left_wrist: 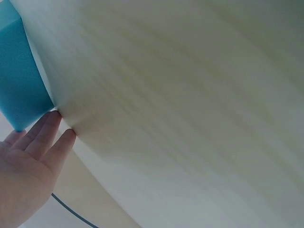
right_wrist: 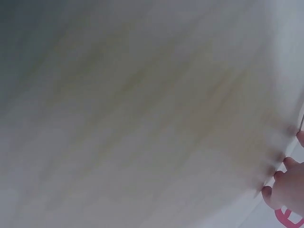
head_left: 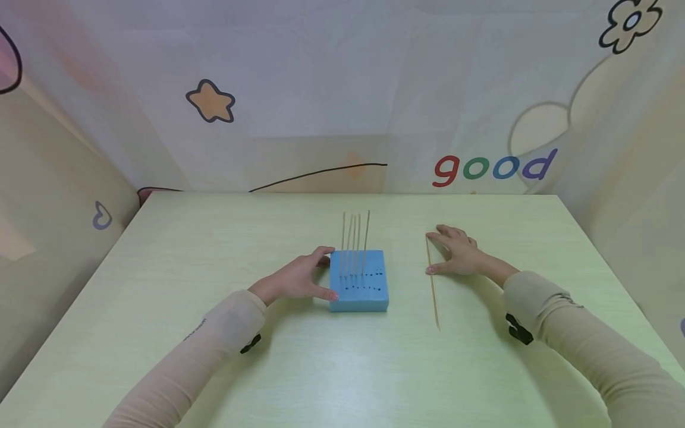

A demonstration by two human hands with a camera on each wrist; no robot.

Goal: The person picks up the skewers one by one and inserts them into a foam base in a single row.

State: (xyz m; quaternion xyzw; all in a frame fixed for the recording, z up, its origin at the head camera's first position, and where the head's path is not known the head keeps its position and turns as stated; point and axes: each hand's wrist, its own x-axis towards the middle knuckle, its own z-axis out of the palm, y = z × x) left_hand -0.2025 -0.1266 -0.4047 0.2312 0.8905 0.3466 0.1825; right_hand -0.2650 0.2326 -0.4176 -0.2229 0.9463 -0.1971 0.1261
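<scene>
A blue foam block (head_left: 357, 303), its top dotted with rows of small holes, sits on the table. Several thin wooden sticks (head_left: 367, 241) stand upright in it, toward its left half. My left hand (head_left: 293, 276) is at the block's left side, thumb near the front and index finger at the back corner. The left wrist view shows straight fingers (left_wrist: 45, 135) beside the foam block (left_wrist: 23, 76). To the right, a loose wooden stick (head_left: 434, 297) lies on the table. My right hand (head_left: 461, 252) is spread, with thumb and index fingertip touching this stick at separate points.
The pale wooden table (head_left: 230, 232) carries the block and stick. A printed cloth (head_left: 321, 77) hangs behind it and at both sides. Small black devices (head_left: 519, 330) sit under both sleeved wrists.
</scene>
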